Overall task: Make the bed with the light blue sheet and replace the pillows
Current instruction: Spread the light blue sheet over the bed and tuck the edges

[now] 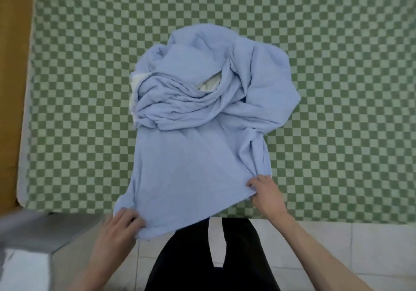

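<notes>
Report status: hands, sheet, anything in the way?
Left hand and right hand each grip the light blue sheet's near edge. Sheet bunched mid-bed on the green checkered cover, not spread. No pillows in view.

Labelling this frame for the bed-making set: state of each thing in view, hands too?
light blue sheet: bunched in a heap mid-bed, near edge drawn over the bedside
left hand: grips the sheet's near left corner
right hand: pinches the sheet's near right edge
checked green cover: spread flat on the bed

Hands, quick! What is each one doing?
Left hand: grips the near edge of the crumpled light blue cotton sheet.
Right hand: pinches the same sheet's edge.
</notes>
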The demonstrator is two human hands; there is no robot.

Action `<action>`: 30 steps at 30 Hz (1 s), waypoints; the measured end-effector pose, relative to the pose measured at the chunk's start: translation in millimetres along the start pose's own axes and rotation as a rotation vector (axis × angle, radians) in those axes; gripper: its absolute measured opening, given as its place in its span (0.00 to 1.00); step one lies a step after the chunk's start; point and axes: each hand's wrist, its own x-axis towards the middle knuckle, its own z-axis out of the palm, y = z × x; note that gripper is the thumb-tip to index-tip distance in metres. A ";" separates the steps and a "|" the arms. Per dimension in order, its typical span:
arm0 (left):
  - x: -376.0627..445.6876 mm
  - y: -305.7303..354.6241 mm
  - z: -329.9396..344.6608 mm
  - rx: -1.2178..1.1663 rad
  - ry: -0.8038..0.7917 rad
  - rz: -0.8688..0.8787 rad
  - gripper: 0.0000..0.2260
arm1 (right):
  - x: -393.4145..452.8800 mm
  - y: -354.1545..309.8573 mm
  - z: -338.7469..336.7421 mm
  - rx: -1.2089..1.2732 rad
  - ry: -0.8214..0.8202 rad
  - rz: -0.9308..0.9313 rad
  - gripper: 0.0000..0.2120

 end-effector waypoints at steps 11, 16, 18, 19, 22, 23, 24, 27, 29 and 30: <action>-31.9 11.9 -38.3 -0.008 -0.126 -0.248 0.12 | -73.2 -53.4 -73.9 -0.030 0.264 -0.176 0.11; -77.3 8.8 -36.6 -0.059 -0.140 -0.460 0.12 | -104.6 -79.4 -77.7 -0.159 0.340 -0.384 0.12; -90.6 6.5 -35.7 -0.052 -0.125 -0.511 0.12 | -117.1 -90.5 -78.0 -0.196 0.460 -0.510 0.11; -95.1 9.2 -34.2 -0.052 -0.118 -0.524 0.12 | -123.6 -92.5 -78.6 -0.208 0.529 -0.566 0.11; -102.9 18.8 -28.2 -0.057 -0.098 -0.560 0.14 | -142.4 -88.9 -76.2 -0.243 0.630 -0.614 0.09; -104.5 19.9 -26.7 -0.066 -0.093 -0.585 0.14 | -148.4 -87.3 -72.8 -0.260 0.604 -0.576 0.08; -105.3 20.0 -25.1 -0.093 -0.083 -0.627 0.15 | -153.5 -84.7 -68.4 -0.272 0.548 -0.504 0.06; -96.3 20.5 -21.5 -0.248 -0.019 -0.833 0.11 | -159.4 -71.9 -53.1 -0.196 0.267 -0.128 0.09; -78.7 25.7 -25.1 -0.386 0.036 -0.941 0.08 | -156.5 -65.5 -46.8 -0.102 0.125 0.038 0.10; -67.0 28.2 -30.5 -0.455 0.092 -0.963 0.07 | -153.9 -65.1 -46.2 -0.060 0.104 0.073 0.11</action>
